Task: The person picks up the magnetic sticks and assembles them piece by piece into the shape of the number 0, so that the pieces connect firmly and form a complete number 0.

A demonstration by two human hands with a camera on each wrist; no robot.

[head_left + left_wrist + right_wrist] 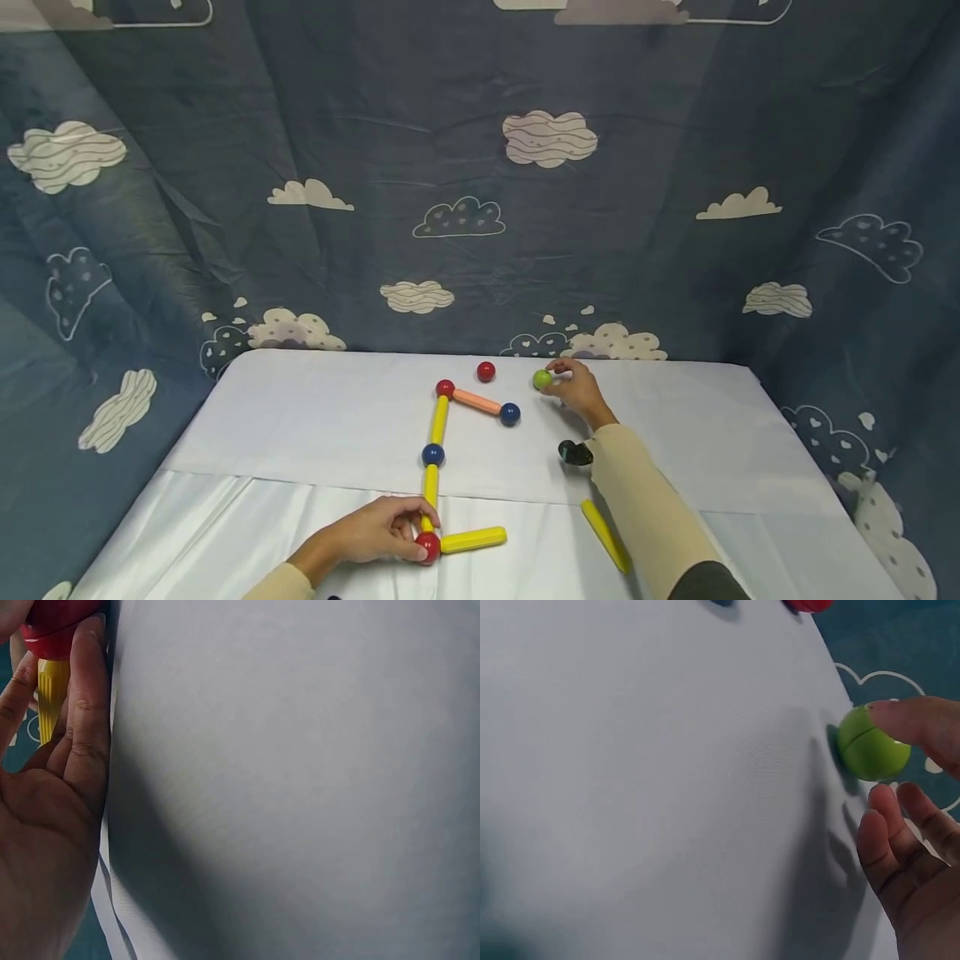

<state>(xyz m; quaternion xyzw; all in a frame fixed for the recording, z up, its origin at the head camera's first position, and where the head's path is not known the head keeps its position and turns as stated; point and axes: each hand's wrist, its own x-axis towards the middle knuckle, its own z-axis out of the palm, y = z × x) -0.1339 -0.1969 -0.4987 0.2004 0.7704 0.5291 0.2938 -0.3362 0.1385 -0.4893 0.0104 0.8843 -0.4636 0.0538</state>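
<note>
My left hand point(380, 530) grips a large red ball point(427, 548) at the near end of a chain of sticks and balls. In the left wrist view, fingers surround this ball, with a ribbed yellow stick point(52, 697) beside them. Another yellow stick point(474, 540) points right from the red ball. At the table's far side, my right hand point(576, 392) holds a green ball point(542, 380) at its fingertips. The right wrist view has one digit lying over the green ball point(871, 746), with the other fingertips close below it.
The chain runs away through a blue ball point(432, 454) to a red ball point(445, 389), then an orange stick point(477, 402) and another blue ball point(510, 414). A loose red ball point(486, 372), a dark object point(574, 453) and a yellow stick point(604, 535) lie nearby.
</note>
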